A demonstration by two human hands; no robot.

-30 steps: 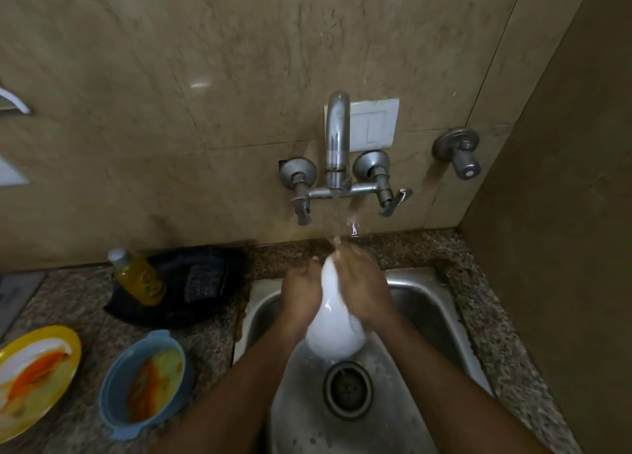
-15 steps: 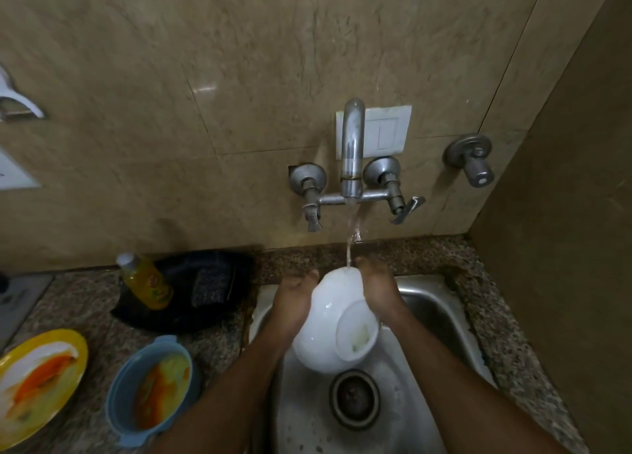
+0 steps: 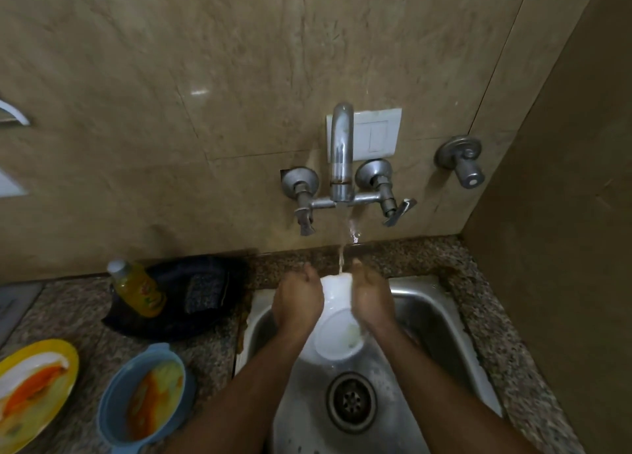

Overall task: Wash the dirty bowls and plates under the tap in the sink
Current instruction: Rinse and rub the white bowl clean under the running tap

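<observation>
Bench: speckled brown-grey granite bench (image 3: pixel 85 313), rough-grained in look, wrapping the left, back and right of the basin.
Sink: dull stainless-steel sink (image 3: pixel 441 320) with rounded corners, wet, a round perforated metal drain (image 3: pixel 351 402) in its floor.
Blue bowl: oval pale-blue plastic bowl (image 3: pixel 142 397) with small lug handles, smeared orange and yellow inside, on the bench left of the sink.
Yellow plate: round glossy yellow plate (image 3: pixel 32 390) streaked orange and white, at the left edge beside the blue bowl.
White bowl: smooth round white bowl (image 3: pixel 337 330), tilted with its flat circular base facing the camera, held over the sink above the drain, its far rim under the stream.
Left hand: left hand (image 3: pixel 297 299) on the bowl's left side, fingers curled round the rim.
Right hand: right hand (image 3: pixel 371 294) pressed on the right side, wet, fingers wrapped on the bowl.
Bottle: small clear plastic bottle (image 3: pixel 136 287) of yellow liquid, leaning on a crumpled dark cloth (image 3: pixel 201 296).
Tap: tubular chrome wall tap (image 3: pixel 341 152) with two lever valves, a thin stream of water (image 3: pixel 340 258) falling.
Wall: polished beige marble tiles (image 3: pixel 205 77); a white plastic switch plate (image 3: pixel 378 133) behind the spout.
</observation>
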